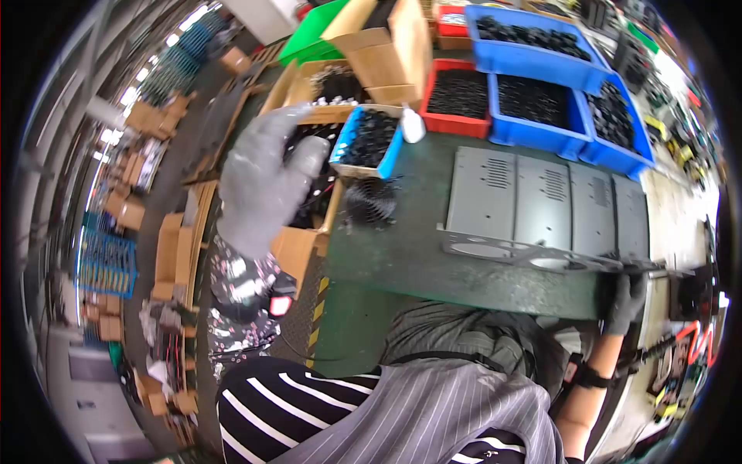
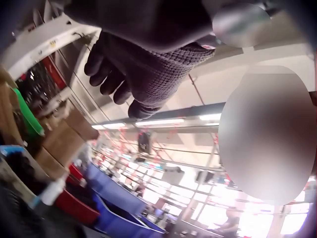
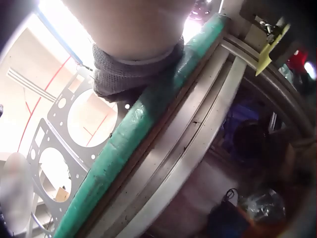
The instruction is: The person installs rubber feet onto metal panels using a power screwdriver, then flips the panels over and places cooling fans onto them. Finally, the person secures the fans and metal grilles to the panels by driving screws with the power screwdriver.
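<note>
On the green table (image 1: 410, 224) (cartons (image 1: 168, 246) nearby): grey panels (image 1: 483, 203).

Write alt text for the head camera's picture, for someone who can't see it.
A person's gloved left hand is raised, while the gloved right hand is at the edge of a green table beside grey panels. Blue and red bins of small black parts stand beyond.

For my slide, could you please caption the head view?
Grey-gloved left hand raised, slotted grey metal panels on green table.
</note>
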### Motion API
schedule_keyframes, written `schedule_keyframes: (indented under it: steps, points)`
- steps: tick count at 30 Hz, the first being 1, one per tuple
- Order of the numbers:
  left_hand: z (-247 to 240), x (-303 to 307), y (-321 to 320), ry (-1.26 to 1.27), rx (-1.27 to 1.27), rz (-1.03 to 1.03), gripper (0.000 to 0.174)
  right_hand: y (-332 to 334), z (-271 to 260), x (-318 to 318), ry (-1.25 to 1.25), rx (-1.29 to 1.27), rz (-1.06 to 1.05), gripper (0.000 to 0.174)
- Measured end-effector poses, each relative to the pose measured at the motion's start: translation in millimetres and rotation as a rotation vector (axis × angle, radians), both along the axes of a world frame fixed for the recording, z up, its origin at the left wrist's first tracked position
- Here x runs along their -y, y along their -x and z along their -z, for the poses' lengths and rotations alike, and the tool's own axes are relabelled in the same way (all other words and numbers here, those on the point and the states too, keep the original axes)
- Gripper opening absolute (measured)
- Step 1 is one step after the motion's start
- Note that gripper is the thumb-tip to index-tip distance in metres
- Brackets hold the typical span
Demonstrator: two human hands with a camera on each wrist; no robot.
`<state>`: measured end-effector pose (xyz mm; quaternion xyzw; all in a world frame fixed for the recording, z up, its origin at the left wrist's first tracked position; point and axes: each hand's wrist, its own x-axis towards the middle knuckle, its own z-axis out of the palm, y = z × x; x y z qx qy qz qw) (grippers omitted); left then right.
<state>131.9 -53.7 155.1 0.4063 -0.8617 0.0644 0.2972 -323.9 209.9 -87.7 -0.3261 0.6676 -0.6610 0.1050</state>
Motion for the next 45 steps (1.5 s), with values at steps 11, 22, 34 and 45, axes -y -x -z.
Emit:
schedule_keyframes:
  steps: [11, 22, 34, 45]
  points:
    - [125.2, 46.9, -159.0, -0.727, 0.347, -0.716, 0.043, 8.2, 16.6, -10.7, 0.312, 0.175, 0.110, 0.042]
    - [146.0, 55.2, -129.0, -0.352, 0.083, -0.760, 0.049, -15.5, -0.9, -10.5, 0.108, 0.058, 0.352, 0.039]
    - [163.8, 83.1, -65.3, -0.529, 0.448, -0.520, 0.053, 16.0, 26.9, -36.1, -0.130, -0.358, 0.300, 0.039]
    - [118.0, 151.8, -125.1, -0.608, 0.028, -0.815, 0.037, 14.8, 35.9, -42.8, -0.185, -0.421, 0.299, 0.045]
